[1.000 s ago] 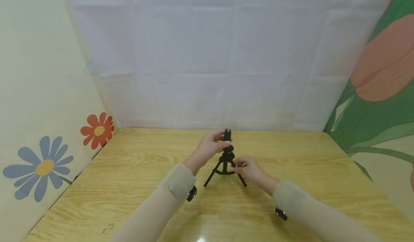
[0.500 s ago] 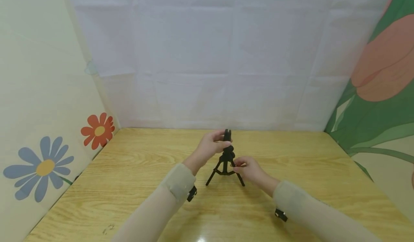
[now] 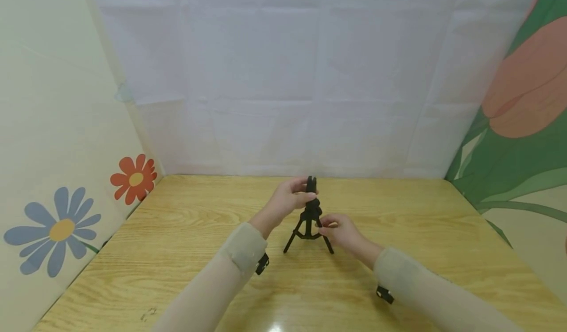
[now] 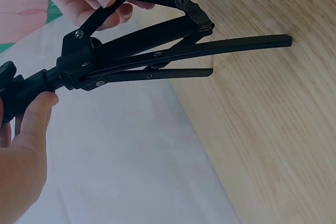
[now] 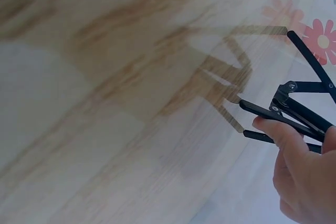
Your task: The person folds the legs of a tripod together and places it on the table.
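A small black tripod (image 3: 308, 229) stands upright on the table with its legs partly spread. My left hand (image 3: 283, 201) grips its upper part, fingers behind and thumb in front. In the left wrist view the left thumb (image 4: 37, 116) lies along the neck just above the leg joint (image 4: 73, 59). My right hand (image 3: 343, 231) pinches the right-hand leg partway down. The right wrist view shows the right thumb (image 5: 275, 129) on that leg, with the hinged braces (image 5: 286, 90) behind it. The left fingers are partly hidden by the tripod's top.
The wood-grain table (image 3: 199, 273) reflects the tripod's legs. A creased white sheet (image 3: 266, 76) hangs along its back edge. Flower-printed panels flank it, with a blue flower (image 3: 62, 229) at left and a large pink bloom (image 3: 527, 85) at right.
The tripod's front legs have drawn slightly closer together, their feet moving inward. The right hand has shifted very slightly left with the leg. The left hand has stayed in place.
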### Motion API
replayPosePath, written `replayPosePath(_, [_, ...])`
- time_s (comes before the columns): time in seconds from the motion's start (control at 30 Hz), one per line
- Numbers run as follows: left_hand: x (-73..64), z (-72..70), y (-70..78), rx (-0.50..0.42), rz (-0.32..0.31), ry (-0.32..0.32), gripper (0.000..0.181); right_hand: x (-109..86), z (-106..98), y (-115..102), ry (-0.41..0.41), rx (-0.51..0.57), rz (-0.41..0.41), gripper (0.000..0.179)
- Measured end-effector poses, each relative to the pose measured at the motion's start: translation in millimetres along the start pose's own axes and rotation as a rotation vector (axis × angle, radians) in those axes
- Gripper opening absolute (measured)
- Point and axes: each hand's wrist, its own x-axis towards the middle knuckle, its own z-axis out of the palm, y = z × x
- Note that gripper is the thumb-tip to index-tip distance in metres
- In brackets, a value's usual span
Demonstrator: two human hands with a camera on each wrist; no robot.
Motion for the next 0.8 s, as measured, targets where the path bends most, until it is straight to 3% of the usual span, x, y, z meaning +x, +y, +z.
replayPosePath(0.8, [3.5, -4.7, -1.3, 0.005, 0.027, -0.045, 0.047, 2.3, 2.0, 1.2, 0.015, 0.058, 0.002, 0.023])
